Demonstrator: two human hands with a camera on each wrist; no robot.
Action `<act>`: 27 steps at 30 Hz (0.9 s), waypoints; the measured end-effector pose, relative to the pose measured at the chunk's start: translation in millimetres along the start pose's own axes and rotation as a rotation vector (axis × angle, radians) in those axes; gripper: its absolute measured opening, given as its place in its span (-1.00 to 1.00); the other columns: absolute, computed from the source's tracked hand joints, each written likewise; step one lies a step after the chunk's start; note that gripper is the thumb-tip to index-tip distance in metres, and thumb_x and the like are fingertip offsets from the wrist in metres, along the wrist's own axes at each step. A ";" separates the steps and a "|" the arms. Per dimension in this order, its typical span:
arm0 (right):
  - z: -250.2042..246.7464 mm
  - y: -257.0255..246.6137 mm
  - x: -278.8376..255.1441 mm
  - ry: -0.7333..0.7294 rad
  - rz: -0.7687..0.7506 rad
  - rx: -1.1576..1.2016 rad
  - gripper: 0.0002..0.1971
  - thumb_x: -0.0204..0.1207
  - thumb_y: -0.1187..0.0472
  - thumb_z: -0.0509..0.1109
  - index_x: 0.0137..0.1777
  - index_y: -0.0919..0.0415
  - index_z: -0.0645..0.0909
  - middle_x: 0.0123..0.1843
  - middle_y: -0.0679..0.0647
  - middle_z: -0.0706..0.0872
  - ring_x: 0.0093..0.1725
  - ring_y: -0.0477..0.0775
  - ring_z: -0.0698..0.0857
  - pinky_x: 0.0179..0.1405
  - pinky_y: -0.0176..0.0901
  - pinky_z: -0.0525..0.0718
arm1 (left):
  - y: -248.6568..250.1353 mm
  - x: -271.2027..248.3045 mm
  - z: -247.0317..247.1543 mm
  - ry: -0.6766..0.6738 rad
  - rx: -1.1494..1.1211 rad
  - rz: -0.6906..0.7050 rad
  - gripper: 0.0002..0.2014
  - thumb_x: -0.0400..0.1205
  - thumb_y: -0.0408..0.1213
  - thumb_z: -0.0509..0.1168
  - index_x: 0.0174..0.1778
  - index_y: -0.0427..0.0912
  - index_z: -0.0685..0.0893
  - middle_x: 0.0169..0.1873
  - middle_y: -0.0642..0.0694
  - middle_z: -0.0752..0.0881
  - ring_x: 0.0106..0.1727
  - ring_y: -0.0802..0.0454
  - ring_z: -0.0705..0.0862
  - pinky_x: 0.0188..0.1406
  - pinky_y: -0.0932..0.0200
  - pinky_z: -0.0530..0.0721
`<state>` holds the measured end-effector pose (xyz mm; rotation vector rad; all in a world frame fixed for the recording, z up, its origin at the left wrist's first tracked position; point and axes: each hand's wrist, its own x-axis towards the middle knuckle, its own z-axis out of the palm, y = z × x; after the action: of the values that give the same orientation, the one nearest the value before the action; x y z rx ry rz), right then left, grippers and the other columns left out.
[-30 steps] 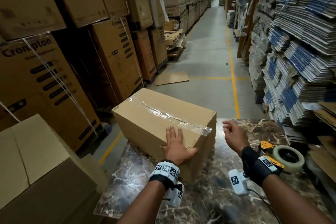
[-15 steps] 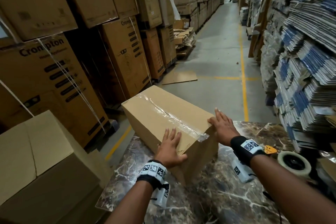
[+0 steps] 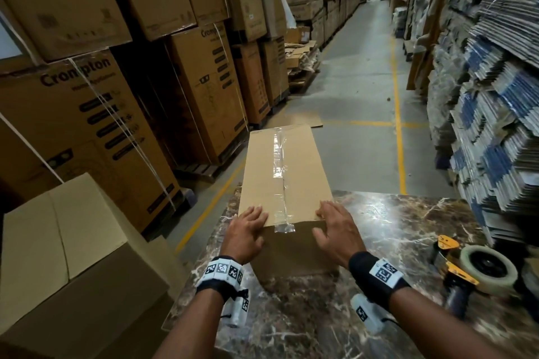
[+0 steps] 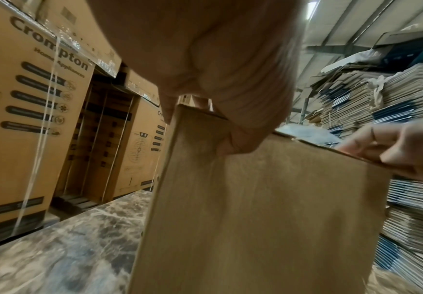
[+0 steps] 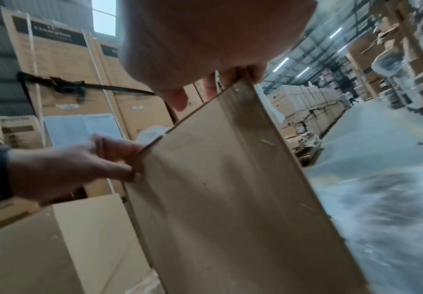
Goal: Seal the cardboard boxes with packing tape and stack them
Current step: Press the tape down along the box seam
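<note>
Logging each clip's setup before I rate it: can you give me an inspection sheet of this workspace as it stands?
Surface: marble-patterned table, box overhanging its far edge.
Job's things: cardboard box with clear tape along its top seam; tape dispenser lying at the right.
Clutter: nothing seen on the table.
Grippers: left hand and right hand flat on the box's near top corners; no closed grip.
Cables: thin cable at the right wrist camera.
Surroundings: plain box at left, stacked Crompton cartons, flattened cardboard stacks at right.
</note>
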<state>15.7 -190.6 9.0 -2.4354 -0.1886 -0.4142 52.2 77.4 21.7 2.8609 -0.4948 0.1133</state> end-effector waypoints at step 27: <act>13.3 -46.6 69.6 -0.687 -0.226 -0.129 -0.47 0.90 -0.06 -0.10 0.82 0.05 0.14 0.84 -0.02 0.08 0.82 -0.05 0.02 0.66 -0.31 -0.20 | -6.9 2.5 3.5 0.110 -0.518 -0.084 -0.47 0.64 -0.15 0.00 0.43 -0.01 0.73 0.57 0.07 0.58 0.67 0.20 0.37 0.78 0.06 0.06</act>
<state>73.4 -143.9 50.1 -2.6024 -0.7517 0.3451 57.1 82.0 17.2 2.3495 -0.3233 0.1079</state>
